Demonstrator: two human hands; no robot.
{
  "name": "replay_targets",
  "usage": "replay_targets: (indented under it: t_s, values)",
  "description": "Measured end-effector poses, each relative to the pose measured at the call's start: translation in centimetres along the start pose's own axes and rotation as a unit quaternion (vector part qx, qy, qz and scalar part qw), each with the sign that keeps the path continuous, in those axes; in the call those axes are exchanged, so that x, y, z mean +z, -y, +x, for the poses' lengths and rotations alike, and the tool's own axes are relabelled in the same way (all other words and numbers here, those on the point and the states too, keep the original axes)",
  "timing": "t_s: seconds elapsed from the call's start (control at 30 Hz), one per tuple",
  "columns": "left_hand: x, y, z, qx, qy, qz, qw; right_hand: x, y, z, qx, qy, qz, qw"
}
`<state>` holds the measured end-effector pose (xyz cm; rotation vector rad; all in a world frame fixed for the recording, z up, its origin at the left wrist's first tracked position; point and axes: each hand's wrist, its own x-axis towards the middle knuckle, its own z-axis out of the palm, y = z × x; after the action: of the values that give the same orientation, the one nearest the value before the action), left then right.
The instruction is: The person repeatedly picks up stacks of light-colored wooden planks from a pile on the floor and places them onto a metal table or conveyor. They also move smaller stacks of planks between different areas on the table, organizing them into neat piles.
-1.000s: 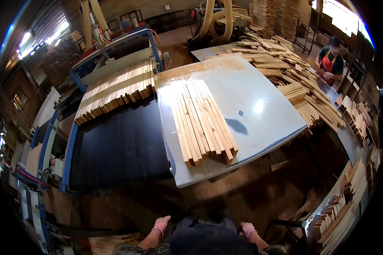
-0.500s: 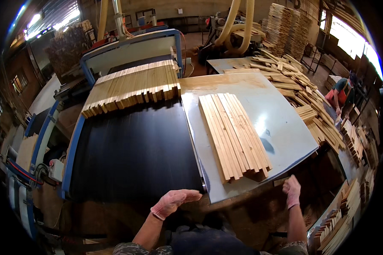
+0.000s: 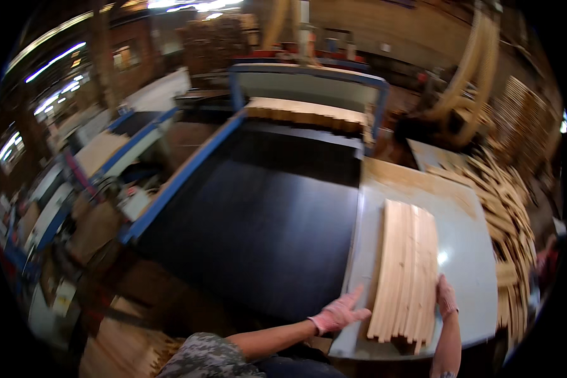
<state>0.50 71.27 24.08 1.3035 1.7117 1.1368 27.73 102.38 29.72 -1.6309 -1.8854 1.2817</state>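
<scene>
A bundle of pale wooden slats [image 3: 404, 271] lies side by side on the grey metal table [image 3: 469, 220]. My left hand [image 3: 340, 313], in a pinkish work glove, is open with fingers spread by the bundle's near left side, over the table's edge. My right hand [image 3: 446, 296], gloved alike, lies along the bundle's right side with its fingers stretched out. Whether it presses on the wood I cannot tell. Left of the table runs a wide black conveyor belt [image 3: 252, 208]. At its far end a row of slats [image 3: 305, 116] sits under the machine's blue frame [image 3: 309, 68].
A jumbled heap of loose slats [image 3: 501, 214] lies to the right of the table. Beige hoses [image 3: 469, 75] hang at the back right. Another blue-edged conveyor [image 3: 132, 142] stands at the left. More wood [image 3: 123, 346] is at the lower left.
My view has swung left. Both hands have moved from short of the table to either side of the slat bundle. The slats on the belt have travelled farther into the machine.
</scene>
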Motion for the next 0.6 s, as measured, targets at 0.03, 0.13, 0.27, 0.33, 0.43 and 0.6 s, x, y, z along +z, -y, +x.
replay_targets:
  t_s: [0.03, 0.13, 0.27, 0.33, 0.43, 0.6]
  values:
    - [0.5, 0.1, 0.9, -0.004, 0.0, 0.035, 0.999, 1.3, 0.3, 1.6, -0.035, 0.021, 0.085, 0.996]
    - [1.9, 0.2, 3.4, 0.013, -0.04, 0.012, 0.999, 2.5, 0.6, 5.6, -0.034, 0.049, 0.029, 0.998]
    - [3.2, -1.2, 5.1, -0.024, -0.033, -0.014, 0.999, 2.9, -0.1, 7.0, -0.01, 0.086, 0.07, 0.994]
    - [2.6, -2.0, 4.7, -0.073, -0.057, -0.04, 0.995, 4.1, 0.2, 6.3, -0.055, 0.061, 0.068, 0.994]
    - [-0.5, -2.4, 3.3, -0.087, -0.112, -0.018, 0.99, 7.5, 3.2, 4.1, -0.092, 0.118, 0.067, 0.987]
    - [-10.9, 1.9, -2.1, -0.07, -0.151, 0.035, 0.985, 17.1, 10.6, -2.3, -0.063, 0.173, 0.103, 0.978]
